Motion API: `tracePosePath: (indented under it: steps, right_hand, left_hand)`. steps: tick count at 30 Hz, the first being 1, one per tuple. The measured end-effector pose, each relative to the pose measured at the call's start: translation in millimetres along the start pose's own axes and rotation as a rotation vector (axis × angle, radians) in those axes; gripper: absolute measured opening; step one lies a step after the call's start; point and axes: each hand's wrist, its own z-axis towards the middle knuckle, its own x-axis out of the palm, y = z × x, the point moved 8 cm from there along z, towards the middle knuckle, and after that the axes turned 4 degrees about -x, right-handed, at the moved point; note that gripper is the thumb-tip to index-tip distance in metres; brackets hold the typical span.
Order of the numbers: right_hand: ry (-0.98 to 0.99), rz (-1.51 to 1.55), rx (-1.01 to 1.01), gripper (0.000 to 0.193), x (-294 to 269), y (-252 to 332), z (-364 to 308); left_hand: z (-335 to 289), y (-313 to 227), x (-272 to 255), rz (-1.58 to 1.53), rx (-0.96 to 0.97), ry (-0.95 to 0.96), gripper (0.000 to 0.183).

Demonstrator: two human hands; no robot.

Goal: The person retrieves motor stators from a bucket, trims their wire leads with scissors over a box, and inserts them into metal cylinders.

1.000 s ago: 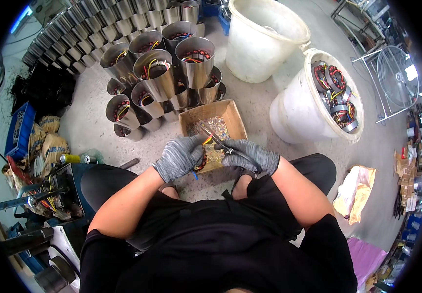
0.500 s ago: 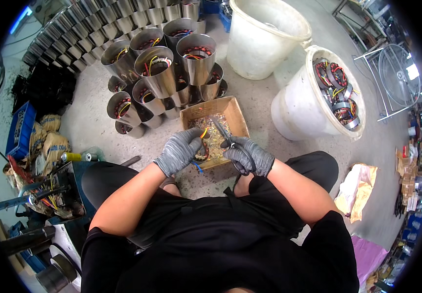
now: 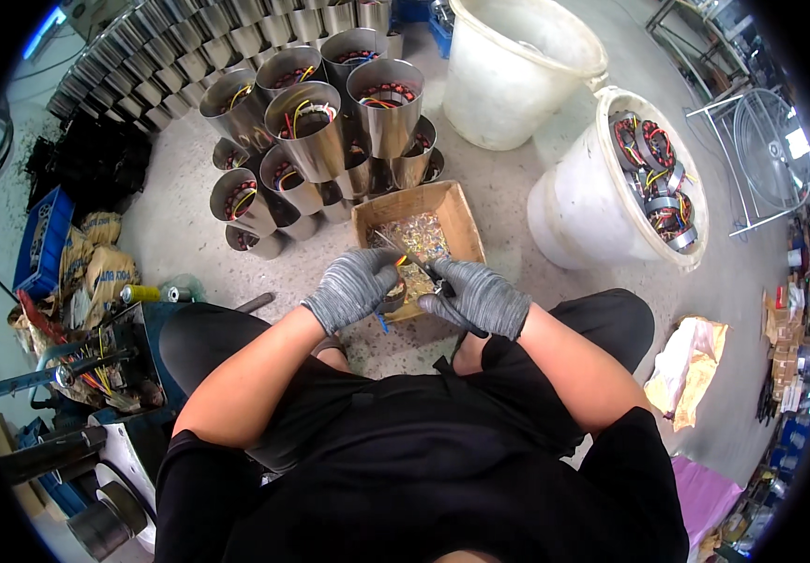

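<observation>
My left hand point(image 3: 353, 288), in a grey knit glove, is closed round a motor stator point(image 3: 393, 299), partly hidden below the fingers. Yellow and red lead wires stick up by its fingertips, and a blue wire hangs underneath. In my right hand point(image 3: 480, 296), also gloved, is a pair of scissors point(image 3: 416, 258) with black handles. Their blades point up and left and lie at the coloured wires beside my left fingertips. Both hands are over the near side of a cardboard box point(image 3: 464, 225) littered with small coloured wire scraps.
Steel cylinders point(image 3: 303, 141) with wound stators inside stand stacked beyond the box, with rows of more cylinders behind. To the right are a white tub point(image 3: 569, 202) full of stators and another white tub point(image 3: 489, 94). A machine point(image 3: 123, 469) stands at my left.
The scissors have swung leftward and down, bringing their blades from above the box to the wires at my left hand. My right-hand fingers have drawn closer together on the handles.
</observation>
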Motion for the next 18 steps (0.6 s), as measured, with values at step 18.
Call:
tracePosePath:
  steps: [18]
  right_hand:
    - [0.031, 1.296, 0.610, 0.017, 64.7, -71.2, -5.6]
  left_hand:
    - [5.4, 33.5, -10.8, 0.047, -0.053, -0.033, 0.039]
